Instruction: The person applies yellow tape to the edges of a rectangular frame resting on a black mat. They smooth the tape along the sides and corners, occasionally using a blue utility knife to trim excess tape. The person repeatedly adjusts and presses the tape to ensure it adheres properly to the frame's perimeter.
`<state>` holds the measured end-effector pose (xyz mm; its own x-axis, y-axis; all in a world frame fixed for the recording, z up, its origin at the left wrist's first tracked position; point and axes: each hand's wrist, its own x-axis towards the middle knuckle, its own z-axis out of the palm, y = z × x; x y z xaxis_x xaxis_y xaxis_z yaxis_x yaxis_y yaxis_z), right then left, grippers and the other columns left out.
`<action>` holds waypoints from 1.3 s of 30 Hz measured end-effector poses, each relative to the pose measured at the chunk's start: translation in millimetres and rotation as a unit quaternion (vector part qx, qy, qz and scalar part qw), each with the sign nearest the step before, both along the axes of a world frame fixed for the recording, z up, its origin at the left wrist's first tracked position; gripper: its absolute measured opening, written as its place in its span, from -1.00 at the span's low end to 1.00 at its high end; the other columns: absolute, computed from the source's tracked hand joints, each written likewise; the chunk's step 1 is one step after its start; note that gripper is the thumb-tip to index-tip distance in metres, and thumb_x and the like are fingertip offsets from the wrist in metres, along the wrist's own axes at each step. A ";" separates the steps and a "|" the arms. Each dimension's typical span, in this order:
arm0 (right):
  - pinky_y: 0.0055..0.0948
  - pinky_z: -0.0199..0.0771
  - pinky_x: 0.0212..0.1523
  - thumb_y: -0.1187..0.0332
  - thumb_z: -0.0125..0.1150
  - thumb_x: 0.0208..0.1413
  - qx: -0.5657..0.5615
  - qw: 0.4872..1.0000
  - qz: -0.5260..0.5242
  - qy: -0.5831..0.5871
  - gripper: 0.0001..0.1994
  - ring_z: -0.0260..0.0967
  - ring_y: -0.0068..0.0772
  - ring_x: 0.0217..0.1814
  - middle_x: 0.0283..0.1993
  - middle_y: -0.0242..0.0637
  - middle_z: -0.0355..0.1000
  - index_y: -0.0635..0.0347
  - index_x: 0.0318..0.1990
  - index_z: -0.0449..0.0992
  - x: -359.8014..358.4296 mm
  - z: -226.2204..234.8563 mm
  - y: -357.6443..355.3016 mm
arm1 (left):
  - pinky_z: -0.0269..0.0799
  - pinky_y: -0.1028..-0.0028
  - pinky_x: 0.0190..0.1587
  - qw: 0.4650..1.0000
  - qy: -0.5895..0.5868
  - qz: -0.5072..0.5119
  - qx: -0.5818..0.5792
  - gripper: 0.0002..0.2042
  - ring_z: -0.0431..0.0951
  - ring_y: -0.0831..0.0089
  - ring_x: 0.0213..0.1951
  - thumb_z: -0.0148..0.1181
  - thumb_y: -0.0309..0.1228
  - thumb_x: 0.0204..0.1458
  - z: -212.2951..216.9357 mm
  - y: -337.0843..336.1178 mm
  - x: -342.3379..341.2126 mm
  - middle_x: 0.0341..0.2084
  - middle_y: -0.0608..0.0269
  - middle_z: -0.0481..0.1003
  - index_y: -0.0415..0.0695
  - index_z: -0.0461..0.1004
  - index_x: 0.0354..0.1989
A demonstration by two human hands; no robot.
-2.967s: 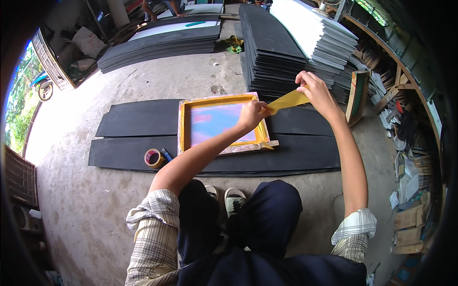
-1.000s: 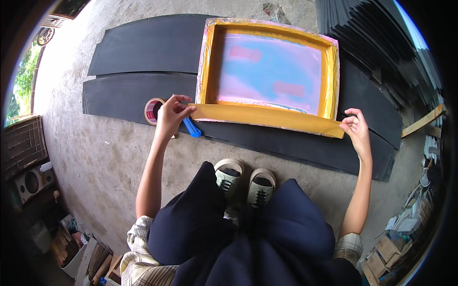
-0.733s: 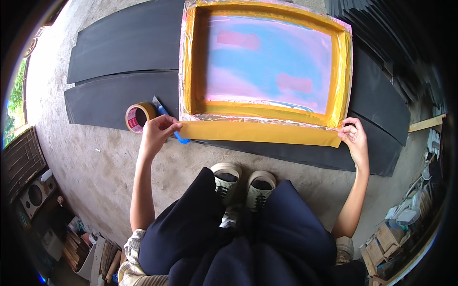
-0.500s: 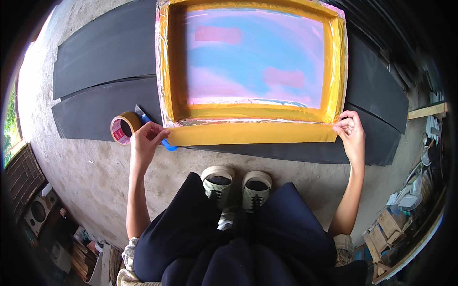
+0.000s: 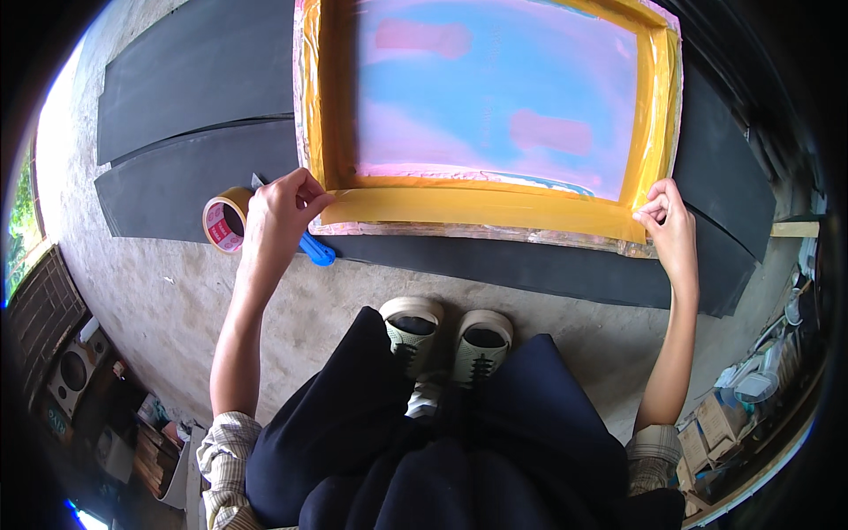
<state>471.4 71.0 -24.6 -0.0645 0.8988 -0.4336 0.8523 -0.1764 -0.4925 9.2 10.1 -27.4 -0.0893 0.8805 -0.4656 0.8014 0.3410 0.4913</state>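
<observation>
A strip of yellow-brown packing tape stretches between my two hands along the near side of a taped screen-printing frame. My left hand pinches the strip's left end between thumb and fingers. At the other end my right hand pinches it at the frame's near right corner. Pink and blue colour smears cover the frame's mesh. Beside my left hand lie a tape roll and a blue utility knife, partly hidden by that hand.
Dark boards lie under the frame on a concrete floor. My shoes stand close to the boards' near edge. A speaker is at the left, and boxes with clutter are at the right.
Both hands have moved the tape strip away from me, from in front of the frame to over its near side. The frame sits higher and larger in view.
</observation>
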 end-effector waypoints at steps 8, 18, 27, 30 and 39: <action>-0.29 0.24 -0.04 0.62 0.26 -0.11 0.024 0.995 0.077 -0.061 -0.73 0.35 -0.35 -0.27 -0.46 -0.38 0.33 0.17 -0.28 0.31 0.3 -4.0 -0.8 | 0.38 0.40 -0.46 0.998 0.037 -0.034 0.023 -0.82 0.49 0.36 -0.58 0.34 -0.40 -0.11 -6.6 -1.7 1.2 -0.62 0.22 0.47 -0.21 0.47 -0.49; -0.29 0.12 -0.02 0.57 0.27 -0.10 0.043 0.974 0.161 -0.151 -0.74 0.28 -0.39 -0.12 -0.43 -0.43 0.36 0.12 -0.27 0.33 -11.7 1.5 -1.6 | 0.43 0.32 -0.28 0.976 0.154 -0.151 0.023 -0.82 0.45 0.32 -0.24 0.39 -0.38 -0.19 -1.7 12.8 13.1 -0.40 0.24 0.35 -0.13 0.48 -0.51; -0.27 0.11 -0.03 0.58 0.26 -0.08 0.070 0.960 0.206 -0.179 -0.73 0.28 -0.38 -0.11 -0.45 -0.42 0.42 0.13 -0.26 0.33 -17.5 3.0 -0.2 | 0.44 0.29 -0.30 0.973 0.158 -0.169 0.006 -0.82 0.45 0.32 -0.26 0.40 -0.41 -0.20 -2.5 13.2 16.3 -0.41 0.25 0.35 -0.12 0.48 -0.51; -0.27 0.10 -0.02 0.58 0.25 -0.07 0.078 0.953 0.225 -0.188 -0.74 0.27 -0.39 -0.11 -0.48 -0.43 0.41 0.13 -0.25 0.33 -20.7 4.6 -0.1 | 0.45 0.28 -0.29 0.971 0.161 -0.176 0.003 -0.82 0.44 0.31 -0.25 0.40 -0.42 -0.21 -2.3 13.5 16.6 -0.40 0.25 0.35 -0.13 0.48 -0.50; -0.28 0.08 -0.04 0.61 0.23 -0.08 0.065 0.941 0.257 -0.209 -0.74 0.26 -0.40 -0.12 -0.46 -0.41 0.40 0.13 -0.24 0.34 -28.0 8.3 2.0 | 0.46 0.27 -0.25 0.965 0.168 -0.202 0.009 -0.82 0.43 0.26 -0.19 0.41 -0.43 -0.25 -3.5 17.0 17.3 -0.35 0.21 0.38 -0.16 0.49 -0.50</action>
<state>443.4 73.0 -16.2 -0.3534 0.8424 -0.4067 0.9327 0.3510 -0.0834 26.5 27.1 -30.8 0.1189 0.8827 -0.4547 0.9824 -0.0381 0.1830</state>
